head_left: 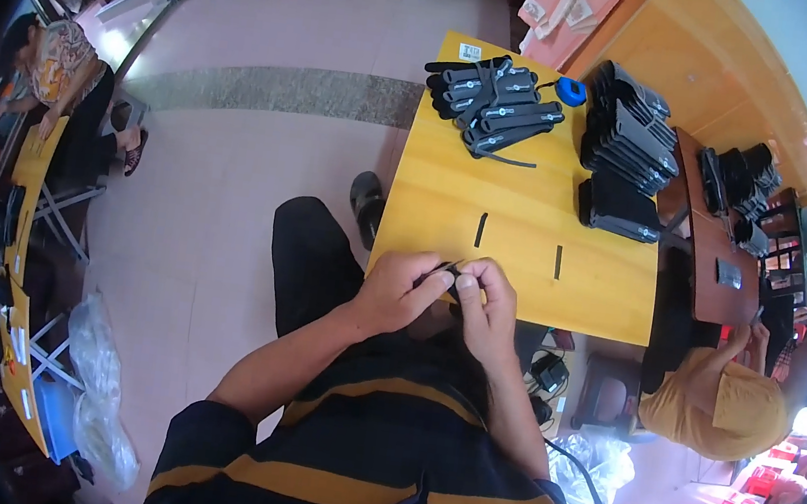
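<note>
At the near edge of a yellow table [518, 301], my left hand [401, 290] and my right hand [487, 313] meet fingertip to fingertip. Both pinch a small black strip [450, 270]; most of it is hidden by the fingers, so its exact kind does not show. Beyond my hands, two short black strips [482, 229] lie flat and apart on the tabletop. Farther off is a loose heap of black folded straps [497, 102] with pale print, one narrow end trailing toward me.
Stacks of black folded pieces [630, 129] line the table's right side, near a blue round object [570, 92]. Another person in yellow [723, 402] sits at a brown table [722, 241] on the right. At left, someone sits by another yellow table [36, 167]. Clear plastic bags [100, 386] lie on the floor.
</note>
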